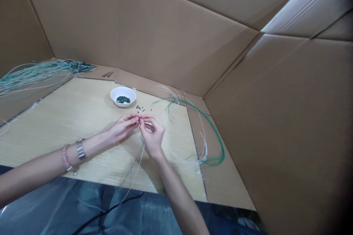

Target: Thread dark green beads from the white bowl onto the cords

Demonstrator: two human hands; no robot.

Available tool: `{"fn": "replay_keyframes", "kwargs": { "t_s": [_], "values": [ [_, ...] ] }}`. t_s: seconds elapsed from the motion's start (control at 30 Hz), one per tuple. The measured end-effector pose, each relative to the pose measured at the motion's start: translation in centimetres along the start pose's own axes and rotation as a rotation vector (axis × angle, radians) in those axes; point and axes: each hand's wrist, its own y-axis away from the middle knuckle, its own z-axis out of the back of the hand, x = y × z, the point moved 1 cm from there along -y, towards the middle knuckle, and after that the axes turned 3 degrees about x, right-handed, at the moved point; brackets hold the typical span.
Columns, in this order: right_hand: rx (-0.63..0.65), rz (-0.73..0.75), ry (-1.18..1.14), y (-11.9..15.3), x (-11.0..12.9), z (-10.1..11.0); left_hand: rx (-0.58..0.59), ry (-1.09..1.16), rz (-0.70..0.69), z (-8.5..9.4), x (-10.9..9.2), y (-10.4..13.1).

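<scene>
My left hand and my right hand meet above the board, fingertips pinched together around a tiny dark bead. Thin white and green cords hang from under my right hand over the front edge of the board, down to my lap. The fingers partly hide the bead and the cord ends. Just beyond the fingertips lie several loose dark beads. Behind them stands a white bowl with many dark green beads in it.
A loop of green cords and white cords lies at the right. A large bundle of white and green cords is at the far left. Small metal tools lie near the back. Cardboard walls surround the board.
</scene>
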Motion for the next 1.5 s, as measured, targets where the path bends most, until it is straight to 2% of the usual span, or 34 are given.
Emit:
{"fn": "replay_keyframes", "kwargs": {
  "t_s": [0.47,0.77,0.9,1.3,1.5],
  "values": [
    [0.015,-0.016,0.012,0.0,0.1,0.1,0.006,-0.138,-0.087,-0.3,0.0,0.1],
    [0.012,-0.040,0.056,-0.1,0.0,0.1,0.027,-0.444,-0.217,-0.3,-2.1,-0.2],
    [0.015,-0.047,0.068,-0.1,-0.1,0.0,0.020,-0.517,-0.243,-0.5,-2.4,-0.1],
    [0.001,-0.079,0.089,0.0,-0.5,0.2,0.029,-0.555,-0.242,-0.4,-2.0,-0.2],
    [0.007,-0.147,0.051,0.1,-1.0,-0.2,0.030,-0.555,-0.237,-0.1,-1.8,-0.3]
  ]
}}
